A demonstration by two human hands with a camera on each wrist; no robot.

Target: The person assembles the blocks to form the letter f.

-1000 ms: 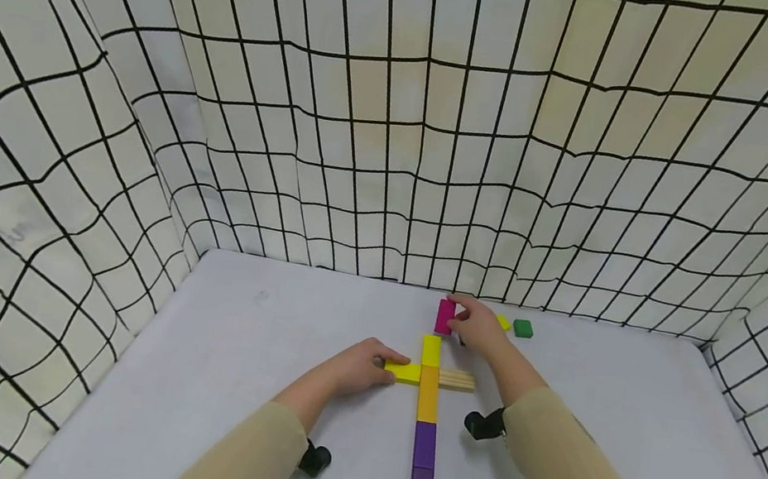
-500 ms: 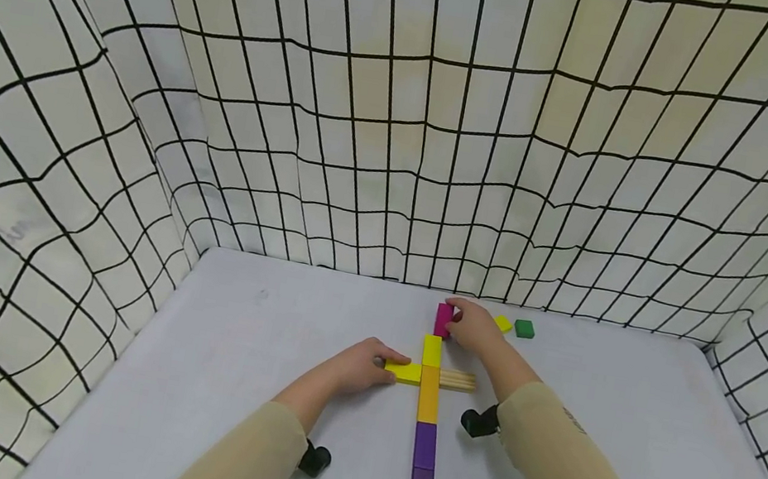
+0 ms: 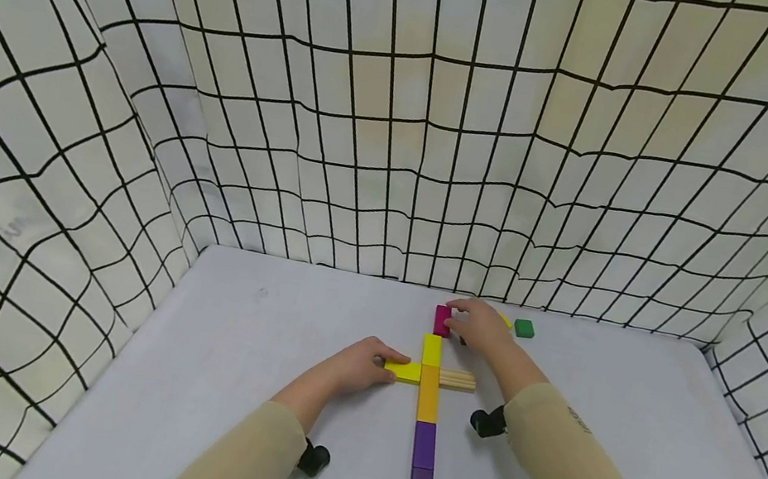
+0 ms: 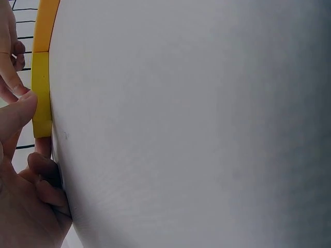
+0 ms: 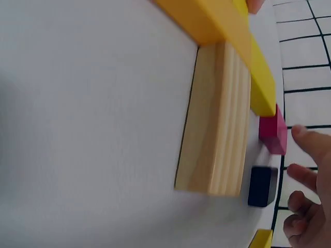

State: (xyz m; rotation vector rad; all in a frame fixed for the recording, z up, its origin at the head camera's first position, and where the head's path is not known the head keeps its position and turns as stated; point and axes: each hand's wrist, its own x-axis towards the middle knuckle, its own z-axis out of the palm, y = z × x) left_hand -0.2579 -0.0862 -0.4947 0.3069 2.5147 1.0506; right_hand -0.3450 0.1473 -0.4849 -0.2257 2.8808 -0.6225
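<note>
In the head view my left hand [image 3: 358, 365] pinches a yellow block [image 3: 403, 372], thumb on one side and finger on the other. This block forms the left arm of a cross. A pink block [image 3: 442, 321] lies at the far end of the upright yellow block [image 3: 432, 350], touching it or nearly so. My right hand [image 3: 483, 328] is just right of the pink block. In the right wrist view a small gap shows between its fingertips [image 5: 301, 133] and the pink block. An orange block [image 3: 429, 393] and two purple blocks [image 3: 425, 445] continue the row nearer me.
A ribbed natural-wood block [image 3: 457, 380] makes the cross's right arm. A dark block [image 5: 262, 186] and a yellow one [image 5: 261, 239] lie near my right hand. A green block [image 3: 524, 329] lies farther right. Black netting [image 3: 395, 166] rises behind the white table [image 3: 218, 381].
The pink block has come nearer me, up to the yellow block's end. My right hand has let go of it and drawn slightly right. The left hand has stayed put.
</note>
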